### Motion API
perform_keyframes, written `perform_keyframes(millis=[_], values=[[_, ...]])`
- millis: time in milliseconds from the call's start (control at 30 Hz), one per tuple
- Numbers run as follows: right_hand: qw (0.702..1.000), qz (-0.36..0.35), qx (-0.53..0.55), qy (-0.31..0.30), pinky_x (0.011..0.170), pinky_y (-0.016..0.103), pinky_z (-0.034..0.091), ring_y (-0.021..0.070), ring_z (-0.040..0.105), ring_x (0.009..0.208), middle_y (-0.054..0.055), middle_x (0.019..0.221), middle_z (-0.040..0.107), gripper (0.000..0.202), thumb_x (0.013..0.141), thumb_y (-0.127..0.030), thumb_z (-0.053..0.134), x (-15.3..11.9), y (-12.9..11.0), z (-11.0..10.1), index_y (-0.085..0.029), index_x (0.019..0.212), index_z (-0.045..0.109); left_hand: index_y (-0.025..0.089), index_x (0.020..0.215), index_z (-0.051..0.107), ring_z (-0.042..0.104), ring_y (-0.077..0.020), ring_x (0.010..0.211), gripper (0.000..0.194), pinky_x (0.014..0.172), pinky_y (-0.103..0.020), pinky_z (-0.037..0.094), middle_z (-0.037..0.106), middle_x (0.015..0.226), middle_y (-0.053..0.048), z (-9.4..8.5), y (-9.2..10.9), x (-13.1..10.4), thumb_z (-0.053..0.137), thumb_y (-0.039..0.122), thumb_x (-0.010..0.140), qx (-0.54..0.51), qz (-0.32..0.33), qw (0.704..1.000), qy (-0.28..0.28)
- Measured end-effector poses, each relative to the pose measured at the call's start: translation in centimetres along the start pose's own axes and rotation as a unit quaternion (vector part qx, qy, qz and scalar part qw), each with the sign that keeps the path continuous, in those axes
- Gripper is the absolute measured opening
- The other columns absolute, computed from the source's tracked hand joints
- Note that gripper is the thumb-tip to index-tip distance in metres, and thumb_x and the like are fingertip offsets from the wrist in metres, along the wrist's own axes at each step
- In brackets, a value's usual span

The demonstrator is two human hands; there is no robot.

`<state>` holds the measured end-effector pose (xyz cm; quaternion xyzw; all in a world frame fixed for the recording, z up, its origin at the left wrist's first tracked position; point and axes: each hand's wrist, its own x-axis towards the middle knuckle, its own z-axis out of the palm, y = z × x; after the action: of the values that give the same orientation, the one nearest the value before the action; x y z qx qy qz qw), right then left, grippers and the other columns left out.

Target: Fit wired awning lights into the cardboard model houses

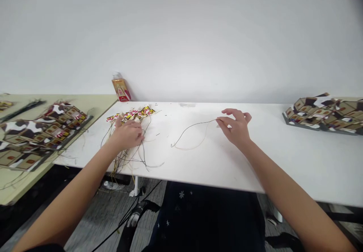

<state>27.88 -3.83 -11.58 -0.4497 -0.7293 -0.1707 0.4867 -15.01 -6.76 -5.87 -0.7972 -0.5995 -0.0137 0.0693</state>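
Observation:
My right hand (pixel 235 126) is above the white table, its thumb and index finger pinching one end of a thin dark wire (pixel 185 128). The wire bows out to the left and ends in a small hook; a fainter reddish strand curves below it. My left hand (pixel 128 135) lies over a pile of small red, white and yellow pieces (pixel 146 110) at the table's left side. Its fingers look apart, though the tips are partly hidden among the pieces. Long loose wires (pixel 144 157) trail from the pile beneath that hand and over the front edge.
Brown-and-white model houses (pixel 56 125) stand in rows on a yellowish table (pixel 106 100) to the left. More model houses (pixel 320 112) are at the far right. An orange bottle (pixel 121 88) leans near the wall. A dark bundle of strands (pixel 24 108) lies far left.

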Motion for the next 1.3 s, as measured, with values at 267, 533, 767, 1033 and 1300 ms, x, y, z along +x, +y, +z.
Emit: perform_keyframes(millis=[267, 533, 767, 1033, 1300], values=[[1.0, -0.004, 0.011, 0.027, 0.085, 0.039, 0.024, 0.0135, 0.062, 0.083, -0.001, 0.104, 0.067, 0.019, 0.09, -0.028, 0.063, 0.0, 0.0, 0.0, -0.026, 0.073, 0.072, 0.024, 0.087, 0.068, 0.063, -0.0218, 0.078, 0.04, 0.076, -0.033, 0.044, 0.071, 0.088, -0.003, -0.6, -4.1, -1.5, 0.055, 0.059, 0.074, -0.082, -0.192, 0.977, -0.034], [1.0, 0.011, 0.003, 0.002, 0.086, 0.039, 0.024, 0.0151, 0.061, 0.084, 0.001, 0.103, 0.068, 0.021, 0.091, -0.03, 0.061, -0.1, 0.0, 0.1, -0.025, 0.073, 0.072, 0.022, 0.091, 0.063, 0.064, -0.0245, 0.086, 0.048, 0.076, -0.033, 0.047, 0.068, 0.093, -0.006, 0.4, -4.4, -1.3, 0.058, 0.066, 0.071, -0.056, -0.124, 0.985, -0.109], [1.0, -0.01, 0.009, 0.02, 0.086, 0.039, 0.025, 0.0136, 0.062, 0.084, 0.0, 0.104, 0.067, 0.019, 0.09, -0.029, 0.063, -0.1, 0.0, 0.0, -0.025, 0.074, 0.072, 0.023, 0.112, 0.06, 0.06, -0.0326, 0.107, 0.036, 0.091, -0.048, 0.047, 0.059, 0.125, -0.01, -3.7, -3.7, -0.6, 0.06, 0.042, 0.082, 0.069, -0.196, 0.978, 0.012], [1.0, -0.015, 0.011, 0.025, 0.086, 0.039, 0.025, 0.0139, 0.063, 0.085, 0.0, 0.103, 0.068, 0.02, 0.09, -0.028, 0.063, -0.2, -0.1, 0.0, -0.025, 0.073, 0.072, 0.01, 0.132, 0.048, 0.058, -0.0299, 0.111, 0.056, 0.095, -0.038, 0.046, 0.063, 0.117, -0.016, -1.1, -5.1, 3.2, 0.05, 0.034, 0.082, -0.025, -0.237, 0.969, 0.059], [1.0, -0.006, 0.005, 0.005, 0.086, 0.039, 0.024, 0.0132, 0.061, 0.083, -0.001, 0.104, 0.067, 0.021, 0.091, -0.03, 0.062, -0.2, 0.0, 0.1, -0.025, 0.072, 0.071, 0.02, 0.108, 0.068, 0.062, -0.0278, 0.105, 0.049, 0.091, -0.034, 0.045, 0.069, 0.112, -0.007, 1.1, -5.9, 2.4, 0.05, 0.051, 0.075, -0.049, -0.112, 0.987, -0.101]])
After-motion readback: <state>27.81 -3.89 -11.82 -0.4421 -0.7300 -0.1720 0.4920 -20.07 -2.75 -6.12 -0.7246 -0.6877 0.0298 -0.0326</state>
